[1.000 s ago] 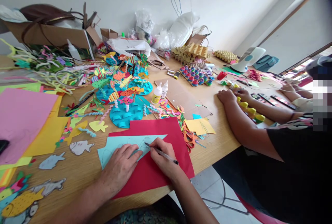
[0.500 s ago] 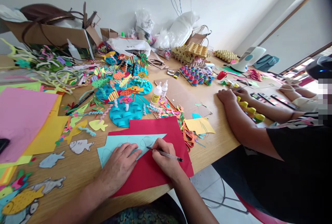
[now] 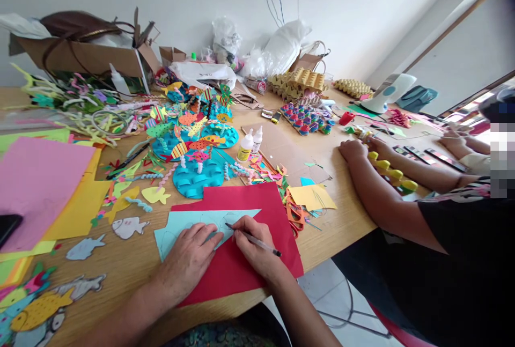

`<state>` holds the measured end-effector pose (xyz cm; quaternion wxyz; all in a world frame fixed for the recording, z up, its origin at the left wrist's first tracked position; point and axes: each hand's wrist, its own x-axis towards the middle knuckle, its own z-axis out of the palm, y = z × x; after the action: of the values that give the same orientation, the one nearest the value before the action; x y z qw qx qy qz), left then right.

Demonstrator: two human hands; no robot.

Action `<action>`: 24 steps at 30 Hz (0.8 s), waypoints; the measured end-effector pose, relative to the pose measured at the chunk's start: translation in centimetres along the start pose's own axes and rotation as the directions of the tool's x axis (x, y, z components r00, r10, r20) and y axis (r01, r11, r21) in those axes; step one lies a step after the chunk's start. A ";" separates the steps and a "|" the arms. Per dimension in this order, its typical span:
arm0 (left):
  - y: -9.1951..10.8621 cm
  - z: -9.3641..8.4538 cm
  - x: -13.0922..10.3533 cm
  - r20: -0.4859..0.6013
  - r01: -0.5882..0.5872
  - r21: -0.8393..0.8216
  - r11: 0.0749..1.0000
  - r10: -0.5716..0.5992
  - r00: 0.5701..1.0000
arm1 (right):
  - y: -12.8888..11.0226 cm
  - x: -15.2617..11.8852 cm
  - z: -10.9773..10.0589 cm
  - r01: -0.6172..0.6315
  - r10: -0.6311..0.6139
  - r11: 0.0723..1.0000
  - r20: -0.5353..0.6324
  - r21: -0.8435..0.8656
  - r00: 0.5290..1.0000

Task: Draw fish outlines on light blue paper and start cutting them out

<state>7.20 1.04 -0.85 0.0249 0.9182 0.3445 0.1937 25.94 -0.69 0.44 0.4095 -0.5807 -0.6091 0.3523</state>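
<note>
My right hand [image 3: 254,250] grips a clear-barrelled pen [image 3: 261,244] with a dark cap end, its tip on a light blue piece of paper [image 3: 179,222]. Faint fish-like outlines are drawn on that piece, partly covered by my fingers. My left hand [image 3: 192,255] lies flat with fingers stretched over the blue piece, pressing it down. Beneath both is a larger red sheet [image 3: 241,272] at the table's front edge. To the left lie a grey paper fish [image 3: 127,227], a blue-grey fish [image 3: 84,248] and a yellow spotted fish [image 3: 42,309].
Blue woven discs [image 3: 197,179] with colourful fish stand beyond the red sheet, beside white glue bottles [image 3: 245,148]. Orange-handled scissors [image 3: 295,215] lie right of it. Pink paper [image 3: 44,186] is stacked left. At right, another person's arms [image 3: 374,191] work around yellow egg-carton pieces [image 3: 392,175].
The pen tip has shifted slightly left on the blue paper along with my right hand. My left hand stays in place. The whole view has moved a little.
</note>
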 end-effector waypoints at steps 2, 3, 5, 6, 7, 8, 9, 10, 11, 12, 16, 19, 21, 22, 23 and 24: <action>0.0 0.0 0.0 -0.002 0.001 0.009 1.000 -0.001 1.000 | 0.0 0.0 0.0 -0.001 0.001 1.000 0.005 -0.006 1.000; 0.0 0.0 0.0 -0.006 0.000 0.015 1.000 0.000 1.000 | 0.0 0.0 0.1 0.000 0.000 1.000 0.005 -0.008 1.000; 0.0 0.1 0.0 -0.007 -0.001 0.022 1.000 0.001 1.000 | -0.1 0.0 0.1 -0.001 0.001 1.000 0.004 -0.012 1.000; 0.0 0.1 0.0 -0.004 -0.002 0.023 1.000 0.002 1.000 | 0.0 0.0 0.2 -0.003 0.003 1.000 -0.002 -0.017 1.000; 0.0 0.1 0.0 -0.003 -0.002 0.021 1.000 0.002 1.000 | 0.0 0.0 0.2 -0.004 0.004 1.000 -0.009 -0.024 1.000; 0.0 0.1 0.0 -0.003 -0.001 0.018 1.000 0.001 1.000 | 0.0 0.0 0.3 -0.005 0.004 1.000 -0.016 -0.029 1.000; 0.0 0.1 0.0 -0.005 0.002 0.013 1.000 -0.002 1.000 | 0.0 0.0 0.3 -0.005 0.004 0.999 -0.020 -0.035 1.000; 0.0 0.1 0.0 -0.008 0.005 0.009 1.000 -0.005 1.000 | 0.0 0.0 0.3 -0.004 0.003 0.999 -0.023 -0.040 1.000; 0.0 0.2 0.0 -0.012 0.008 0.005 1.000 -0.008 1.000 | 0.0 0.0 0.3 -0.002 0.001 0.999 -0.026 -0.044 1.000; 0.1 0.2 0.0 -0.016 0.010 0.002 1.000 -0.010 1.000 | -0.1 0.1 0.3 -0.001 -0.001 0.999 -0.028 -0.048 1.000; 0.1 0.3 -0.1 -0.015 0.018 -0.006 1.000 -0.018 1.000 | -0.2 0.1 0.3 0.006 -0.008 0.998 -0.029 -0.067 1.000; 0.1 0.2 0.0 -0.005 0.022 -0.001 1.000 -0.022 1.000 | -0.1 0.1 0.3 0.019 -0.021 0.997 -0.024 -0.076 0.999; 0.1 0.1 0.0 -0.005 0.009 0.003 1.000 -0.009 1.000 | -0.1 0.1 0.3 0.020 -0.021 0.997 -0.019 -0.072 1.000; 0.1 0.0 0.0 -0.007 0.003 0.004 1.000 -0.003 1.000 | -0.1 0.1 0.3 0.017 -0.018 0.998 -0.017 -0.069 1.000; 0.1 0.0 0.1 -0.010 0.000 0.003 1.000 0.000 1.000 | -0.1 0.1 0.3 0.011 -0.012 0.998 -0.016 -0.066 1.000; 0.1 0.0 0.1 -0.013 0.001 0.000 1.000 -0.001 1.000 | -0.1 0.1 0.3 0.005 -0.006 0.998 -0.018 -0.066 1.000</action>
<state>7.29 1.02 -0.84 0.0226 0.9168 0.3452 0.1995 25.60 -0.63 0.45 0.3966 -0.5952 -0.6183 0.3258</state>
